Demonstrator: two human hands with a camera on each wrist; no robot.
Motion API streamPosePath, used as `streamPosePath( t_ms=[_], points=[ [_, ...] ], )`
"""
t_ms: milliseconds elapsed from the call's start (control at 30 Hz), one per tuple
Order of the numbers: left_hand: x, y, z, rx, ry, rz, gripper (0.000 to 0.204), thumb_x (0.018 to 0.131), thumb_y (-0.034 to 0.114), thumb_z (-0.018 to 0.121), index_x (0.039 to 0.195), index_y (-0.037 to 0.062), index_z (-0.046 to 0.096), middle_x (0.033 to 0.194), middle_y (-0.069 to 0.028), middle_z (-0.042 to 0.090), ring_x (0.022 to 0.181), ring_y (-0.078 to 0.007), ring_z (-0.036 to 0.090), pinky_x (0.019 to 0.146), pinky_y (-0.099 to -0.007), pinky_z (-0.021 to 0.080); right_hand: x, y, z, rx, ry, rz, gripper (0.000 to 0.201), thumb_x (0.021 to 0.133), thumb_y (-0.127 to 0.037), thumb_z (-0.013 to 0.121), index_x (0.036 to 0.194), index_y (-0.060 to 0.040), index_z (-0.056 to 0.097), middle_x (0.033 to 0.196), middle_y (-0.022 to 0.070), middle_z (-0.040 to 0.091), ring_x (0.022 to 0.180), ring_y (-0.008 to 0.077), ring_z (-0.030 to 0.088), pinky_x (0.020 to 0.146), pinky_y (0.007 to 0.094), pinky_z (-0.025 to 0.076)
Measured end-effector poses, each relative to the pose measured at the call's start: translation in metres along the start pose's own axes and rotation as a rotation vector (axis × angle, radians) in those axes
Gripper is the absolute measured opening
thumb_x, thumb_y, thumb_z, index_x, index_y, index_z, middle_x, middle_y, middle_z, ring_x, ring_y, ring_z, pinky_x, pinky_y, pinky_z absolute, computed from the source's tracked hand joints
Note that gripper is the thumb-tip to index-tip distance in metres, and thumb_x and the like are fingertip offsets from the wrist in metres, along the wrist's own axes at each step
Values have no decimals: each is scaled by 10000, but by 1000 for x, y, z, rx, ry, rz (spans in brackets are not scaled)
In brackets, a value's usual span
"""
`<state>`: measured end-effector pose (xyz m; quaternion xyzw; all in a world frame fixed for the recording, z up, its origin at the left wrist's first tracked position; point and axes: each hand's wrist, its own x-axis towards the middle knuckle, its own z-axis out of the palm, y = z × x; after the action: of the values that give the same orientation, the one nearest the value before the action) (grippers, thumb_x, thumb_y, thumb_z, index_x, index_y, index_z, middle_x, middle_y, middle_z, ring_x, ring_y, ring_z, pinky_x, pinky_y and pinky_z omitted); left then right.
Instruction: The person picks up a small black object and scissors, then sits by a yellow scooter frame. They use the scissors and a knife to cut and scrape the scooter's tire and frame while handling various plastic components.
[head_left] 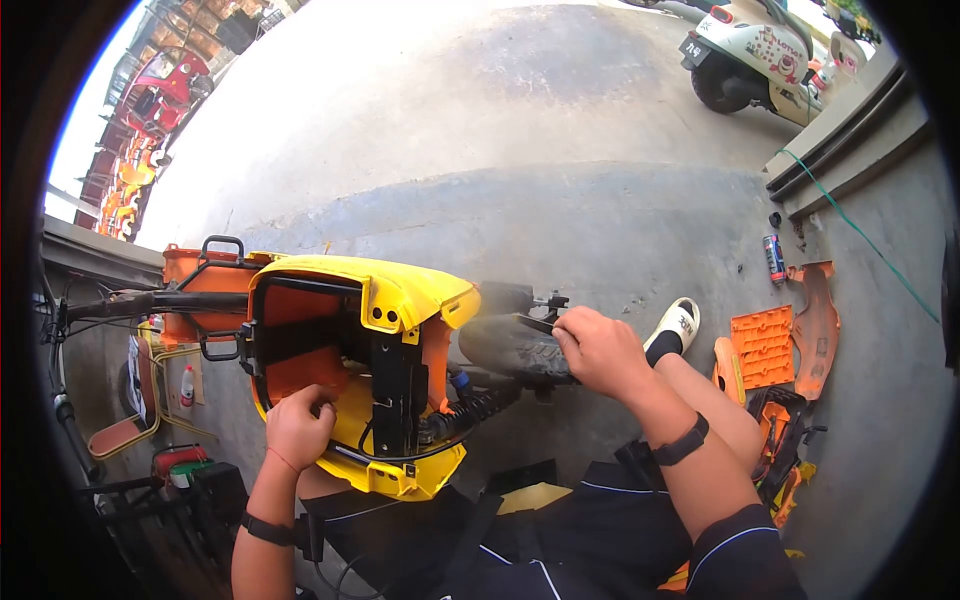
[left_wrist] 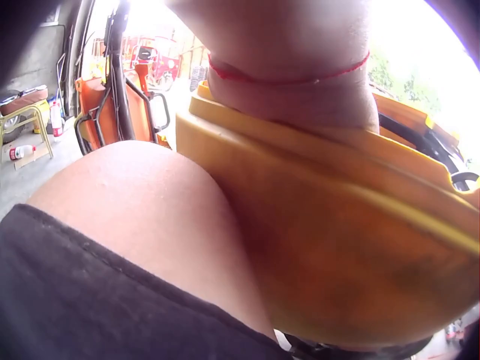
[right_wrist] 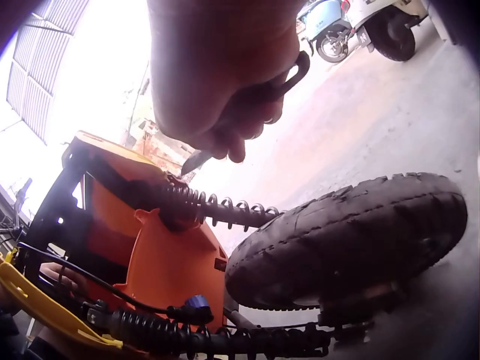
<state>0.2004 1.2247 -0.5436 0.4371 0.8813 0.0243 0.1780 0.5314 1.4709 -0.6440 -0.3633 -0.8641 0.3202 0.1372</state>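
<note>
A scooter's rear body with yellow panels [head_left: 400,285] and an orange inner liner [right_wrist: 180,259] lies on its side before me. My left hand [head_left: 300,425] reaches over the lower yellow panel [left_wrist: 300,225] into its hollow, fingers loosely bent near the liner. My right hand [head_left: 603,350] is raised over the rear tyre [right_wrist: 352,232], gripping a dark metal hand tool [right_wrist: 196,161]. One flat end of it sticks out below the fingers and a curved end shows above; the rest is hidden in the fist. Two coil-spring shocks [right_wrist: 232,212] run towards the wheel.
Orange plastic parts [head_left: 763,345] and a spray can [head_left: 775,258] lie on the concrete at the right. A white scooter [head_left: 760,60] stands at the back right. At the left are the handlebar [head_left: 150,302], a chair [head_left: 140,425] and a bottle [head_left: 187,386].
</note>
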Motion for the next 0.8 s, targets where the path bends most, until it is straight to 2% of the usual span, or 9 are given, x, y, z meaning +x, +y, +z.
streamPosePath(
  t_ms=[100, 200, 267, 400, 500, 567, 700, 800],
  points=[
    [0, 0, 1, -34, -1, -18, 214, 836, 205, 607, 964, 101, 743, 891, -97, 742, 863, -293, 712, 805, -389, 548, 2, 1, 5, 75, 43, 33, 161, 947, -231, 625, 984, -82, 676, 1009, 84, 695, 877, 354, 666, 736, 435, 539],
    [0, 1, 0, -35, 6, -19, 211, 836, 203, 607, 961, 101, 743, 892, -99, 742, 860, -295, 711, 802, -389, 548, 4, -1, 7, 190, 34, 68, 178, 954, -248, 602, 978, -86, 673, 986, 99, 681, 902, 365, 655, 773, 463, 535],
    [0, 1, 1, -28, 7, -17, 210, 836, 202, 607, 960, 100, 742, 892, -99, 742, 858, -295, 711, 801, -389, 548, 4, -3, 5, 221, -72, 75, 184, 965, -253, 591, 984, -85, 663, 968, 115, 673, 926, 372, 641, 782, 466, 519],
    [-1, 1, 1, -45, 19, -25, 208, 832, 201, 610, 960, 100, 740, 895, -101, 742, 863, -296, 711, 803, -389, 547, 2, -7, 4, 177, -81, 90, 180, 972, -250, 581, 967, -83, 647, 951, 120, 662, 890, 385, 635, 751, 480, 509],
    [0, -2, 3, -55, 23, -21, 209, 829, 202, 612, 959, 102, 740, 898, -103, 741, 869, -298, 710, 805, -390, 547, 1, -7, 7, 148, -93, 106, 185, 973, -232, 594, 964, -54, 645, 959, 123, 667, 882, 373, 633, 741, 443, 500],
    [0, -3, 4, -69, 23, -28, 209, 828, 202, 613, 959, 102, 741, 900, -104, 741, 872, -299, 709, 807, -391, 546, 3, -7, 9, 141, -75, 90, 180, 970, -239, 571, 934, -68, 616, 927, 129, 649, 862, 397, 633, 733, 498, 502],
    [0, -1, 1, -30, 49, -25, 216, 831, 209, 602, 960, 107, 742, 907, -104, 742, 874, -309, 706, 815, -405, 544, 1, -7, 13, 60, -114, 13, 176, 967, -237, 567, 943, -68, 609, 925, 134, 648, 865, 401, 632, 730, 502, 504],
    [-1, 2, -2, -8, 55, -27, 216, 833, 216, 600, 956, 110, 743, 907, -108, 740, 877, -313, 704, 820, -413, 542, 2, -11, 14, 37, -126, 41, 170, 961, -236, 570, 951, -71, 607, 933, 134, 650, 865, 402, 633, 733, 500, 511]
  ],
)
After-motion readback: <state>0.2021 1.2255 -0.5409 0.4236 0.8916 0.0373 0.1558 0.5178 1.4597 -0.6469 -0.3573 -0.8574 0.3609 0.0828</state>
